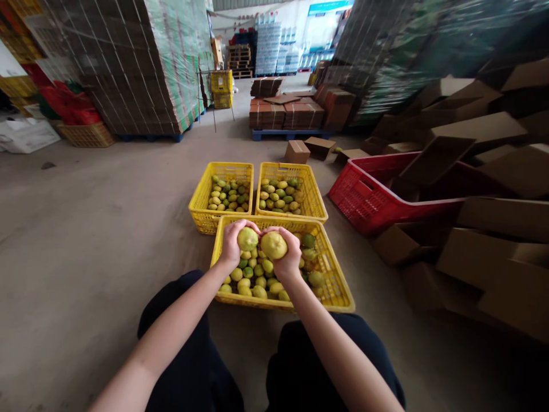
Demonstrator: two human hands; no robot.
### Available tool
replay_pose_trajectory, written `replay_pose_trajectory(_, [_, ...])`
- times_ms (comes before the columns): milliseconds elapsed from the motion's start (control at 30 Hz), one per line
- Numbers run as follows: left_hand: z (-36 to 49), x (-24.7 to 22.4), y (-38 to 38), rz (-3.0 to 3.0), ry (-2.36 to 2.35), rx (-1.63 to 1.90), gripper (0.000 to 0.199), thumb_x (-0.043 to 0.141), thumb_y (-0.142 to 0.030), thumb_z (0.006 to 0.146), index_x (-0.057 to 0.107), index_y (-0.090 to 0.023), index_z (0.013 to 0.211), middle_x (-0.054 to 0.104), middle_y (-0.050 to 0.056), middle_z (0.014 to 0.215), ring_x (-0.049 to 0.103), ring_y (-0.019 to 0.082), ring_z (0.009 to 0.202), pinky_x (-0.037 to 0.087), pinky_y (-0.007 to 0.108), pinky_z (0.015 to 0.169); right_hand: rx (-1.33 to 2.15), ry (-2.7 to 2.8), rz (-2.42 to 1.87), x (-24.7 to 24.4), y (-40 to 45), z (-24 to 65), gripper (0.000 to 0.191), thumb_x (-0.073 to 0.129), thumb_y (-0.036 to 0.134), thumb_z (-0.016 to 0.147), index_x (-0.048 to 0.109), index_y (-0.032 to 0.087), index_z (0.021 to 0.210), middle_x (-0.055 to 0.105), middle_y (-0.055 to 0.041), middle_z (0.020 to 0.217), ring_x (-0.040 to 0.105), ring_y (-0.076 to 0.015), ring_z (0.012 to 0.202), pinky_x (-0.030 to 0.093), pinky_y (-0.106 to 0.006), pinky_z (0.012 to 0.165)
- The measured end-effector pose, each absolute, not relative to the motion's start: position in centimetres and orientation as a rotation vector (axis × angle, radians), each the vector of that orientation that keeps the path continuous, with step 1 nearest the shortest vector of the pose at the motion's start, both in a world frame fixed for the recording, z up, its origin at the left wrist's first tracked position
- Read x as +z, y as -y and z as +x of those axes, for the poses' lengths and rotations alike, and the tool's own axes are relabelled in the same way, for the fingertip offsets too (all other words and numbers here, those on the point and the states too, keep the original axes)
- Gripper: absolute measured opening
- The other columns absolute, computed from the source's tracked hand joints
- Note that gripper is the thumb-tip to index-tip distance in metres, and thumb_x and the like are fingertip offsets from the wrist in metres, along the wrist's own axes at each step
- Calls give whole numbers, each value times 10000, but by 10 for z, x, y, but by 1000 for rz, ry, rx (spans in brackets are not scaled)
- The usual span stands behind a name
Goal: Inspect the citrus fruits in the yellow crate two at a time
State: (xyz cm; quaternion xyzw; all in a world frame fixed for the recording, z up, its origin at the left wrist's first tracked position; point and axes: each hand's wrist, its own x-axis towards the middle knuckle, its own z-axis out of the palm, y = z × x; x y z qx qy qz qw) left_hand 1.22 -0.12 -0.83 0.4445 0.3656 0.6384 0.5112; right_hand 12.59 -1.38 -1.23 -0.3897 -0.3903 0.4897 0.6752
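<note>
My left hand (233,242) is closed round a greenish-yellow lemon (247,239). Beside it, my right hand (290,252) grips a larger-looking yellow lemon (274,245). Both hands are held close together above the near yellow crate (338,280), and the fingertips almost meet. Inside that crate lie many yellow and green lemons (259,292), partly hidden by my hands and forearms. Behind it stand a left yellow crate (199,200) and a right yellow crate (315,200), each with a layer of yellow and green lemons in it.
To the right, a red crate (355,200) holds cardboard, with a heap of open cardboard boxes (480,257) around it. Flattened cartons (285,114) sit on a blue pallet ahead. Wrapped pallet stacks (124,63) rise at both sides. My knees flank the near crate.
</note>
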Motion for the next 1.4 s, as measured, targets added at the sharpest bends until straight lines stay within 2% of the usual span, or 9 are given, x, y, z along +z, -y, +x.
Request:
replay_pose_trajectory(500, [14, -10, 0, 1063, -785, 1566, 327, 484, -316, 803, 686, -163, 597, 658, 30, 613, 608, 151, 604, 463, 249, 636, 1165, 789, -754, -18, 10, 126, 245, 562, 323, 727, 681, 171, 576, 677, -26, 629, 625, -179, 627, 513, -297, 634])
replay_pose_trajectory(667, [14, -6, -6, 703, -804, 1448, 398, 459, -392, 822, 651, -142, 579, 642, 45, 624, 601, 138, 550, 486, 255, 599, 1380, 564, -821, -15, 7, 125, 276, 597, 408, 710, 674, 150, 650, 669, -31, 627, 653, -194, 657, 544, -297, 615])
replay_pose_trajectory(733, [13, -6, -10, 468, -804, 1368, 439, 406, -424, 862, 660, -137, 648, 632, 43, 629, 601, 137, 532, 498, 262, 573, 1519, 439, -836, -13, 5, 128, 309, 588, 439, 731, 677, 144, 742, 670, -32, 632, 657, -191, 628, 554, -299, 587])
replay_pose_trajectory(833, [8, -6, -16, 247, -736, 1306, 382, 377, -377, 881, 671, -137, 839, 647, 55, 680, 634, 161, 598, 526, 277, 579, 1699, 328, -768, -9, 2, 135, 276, 562, 359, 755, 660, 144, 897, 692, -44, 692, 656, -185, 584, 561, -305, 534])
replay_pose_trajectory(1000, [5, -2, -18, 204, -669, 1289, 260, 415, -229, 868, 619, -115, 982, 684, 101, 835, 677, 192, 765, 568, 299, 680, 1761, 259, -696, -4, -3, 145, 219, 554, 237, 741, 630, 111, 904, 699, -77, 704, 646, -174, 540, 553, -269, 466])
replay_pose_trajectory(1133, [5, 3, -15, 251, -746, 1229, 289, 472, -346, 885, 615, -95, 880, 669, 92, 734, 648, 146, 581, 538, 210, 519, 1744, 196, -689, -5, -4, 147, 213, 565, 328, 771, 610, 131, 837, 676, -76, 642, 607, -157, 483, 503, -229, 386])
replay_pose_trajectory(1200, [5, 3, -12, 280, -753, 1245, 272, 484, -358, 871, 609, -119, 834, 651, 67, 675, 611, 130, 494, 498, 196, 439, 1747, 135, -647, -6, -4, 148, 230, 554, 359, 772, 601, 143, 834, 669, -74, 645, 621, -167, 530, 514, -237, 411])
replay_pose_trajectory(1300, [5, 2, -8, 277, -628, 1267, 231, 468, -330, 855, 606, -149, 814, 623, 34, 648, 572, 113, 458, 441, 181, 389, 1733, 74, -544, -8, -4, 149, 232, 545, 316, 751, 600, 146, 898, 693, -86, 760, 659, -193, 675, 539, -256, 484])
replay_pose_trajectory(1400, [6, 1, -7, 225, -501, 1286, 242, 452, -314, 842, 622, -142, 833, 617, 28, 677, 547, 96, 460, 405, 168, 371, 1712, 188, -417, -9, -3, 149, 244, 543, 268, 739, 599, 177, 958, 705, -77, 885, 634, -171, 635, 455, -213, 401])
